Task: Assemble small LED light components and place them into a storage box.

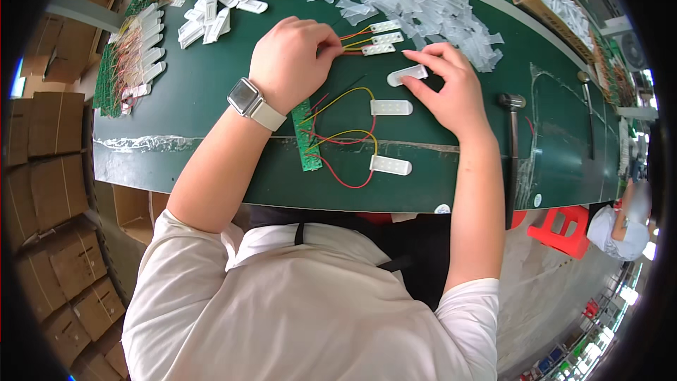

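My left hand (296, 49) is closed with its fingertips pinched on thin red and yellow wires (352, 43). These wires run to small white strips with round dots (385, 39), lying side by side just right of the fingers. Between thumb and fingers of my right hand (448, 88) is a white round-ended plastic casing (405, 75), partly covered by the thumb. Below my hands lies a narrow green circuit board (306, 137), its upper end near my left wrist. Red and yellow wires loop from it to two dotted white casings, an upper one (392, 107) and a lower one (391, 164).
White casings (222, 7) are heaped at the back left, beside wired green boards (109, 74). Translucent plastic pieces (423, 0) form a pile at the back. A hammer (513, 148) lies right of my forearm. A red stool (560, 231) and another person (620, 229) are beyond.
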Demonstrator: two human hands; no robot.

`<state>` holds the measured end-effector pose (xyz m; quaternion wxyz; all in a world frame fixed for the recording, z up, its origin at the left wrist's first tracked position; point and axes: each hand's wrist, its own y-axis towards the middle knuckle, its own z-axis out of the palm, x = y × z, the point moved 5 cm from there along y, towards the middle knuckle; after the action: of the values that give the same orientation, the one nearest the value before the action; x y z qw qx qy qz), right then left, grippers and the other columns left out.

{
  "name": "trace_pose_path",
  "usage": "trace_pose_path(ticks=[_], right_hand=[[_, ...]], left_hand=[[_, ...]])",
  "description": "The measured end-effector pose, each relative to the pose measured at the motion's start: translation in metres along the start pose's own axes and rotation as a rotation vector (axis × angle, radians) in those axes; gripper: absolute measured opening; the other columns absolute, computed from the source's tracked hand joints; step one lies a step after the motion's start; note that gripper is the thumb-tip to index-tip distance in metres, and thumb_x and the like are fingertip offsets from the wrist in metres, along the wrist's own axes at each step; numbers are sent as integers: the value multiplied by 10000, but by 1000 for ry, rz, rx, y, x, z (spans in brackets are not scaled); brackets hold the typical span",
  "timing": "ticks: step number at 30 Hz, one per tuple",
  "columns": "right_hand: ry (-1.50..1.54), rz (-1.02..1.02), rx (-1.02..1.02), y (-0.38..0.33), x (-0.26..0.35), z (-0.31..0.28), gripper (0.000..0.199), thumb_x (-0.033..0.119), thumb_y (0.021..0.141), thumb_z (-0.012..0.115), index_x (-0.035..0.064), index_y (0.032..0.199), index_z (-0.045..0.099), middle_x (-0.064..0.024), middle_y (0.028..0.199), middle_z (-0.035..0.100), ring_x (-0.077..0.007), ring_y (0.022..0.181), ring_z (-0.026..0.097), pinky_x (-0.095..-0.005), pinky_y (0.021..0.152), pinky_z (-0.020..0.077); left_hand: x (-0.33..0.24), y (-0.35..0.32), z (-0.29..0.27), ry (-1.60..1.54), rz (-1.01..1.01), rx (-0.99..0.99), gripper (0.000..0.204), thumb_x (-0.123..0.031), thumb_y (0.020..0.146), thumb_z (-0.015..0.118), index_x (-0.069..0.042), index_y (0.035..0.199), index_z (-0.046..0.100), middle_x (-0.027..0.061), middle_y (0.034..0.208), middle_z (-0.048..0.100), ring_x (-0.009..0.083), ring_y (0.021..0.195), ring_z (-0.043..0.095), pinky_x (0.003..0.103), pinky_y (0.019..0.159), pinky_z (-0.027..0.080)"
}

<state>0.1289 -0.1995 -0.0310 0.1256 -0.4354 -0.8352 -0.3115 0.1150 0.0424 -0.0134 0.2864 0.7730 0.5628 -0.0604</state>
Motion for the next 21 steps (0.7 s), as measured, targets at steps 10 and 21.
trace_pose_path(ticks=[10,21], right_hand=[[16,61,-11,0,16,20,498,268,738,864,182,1211,734,-7,925,643,-223,864,626,-352,770,528],[-152,127,73,-2,30,16,576,365,767,852,218,1300,689,25,725,596,-166,695,603,-322,609,498]], left_hand=[[-1,-15,3,-151,-85,61,76,-123,854,742,-76,914,744,82,752,670,207,638,617,334,606,496],[2,-13,3,-98,-75,35,75,-128,843,749,-85,904,740,80,731,648,234,682,627,354,646,511]])
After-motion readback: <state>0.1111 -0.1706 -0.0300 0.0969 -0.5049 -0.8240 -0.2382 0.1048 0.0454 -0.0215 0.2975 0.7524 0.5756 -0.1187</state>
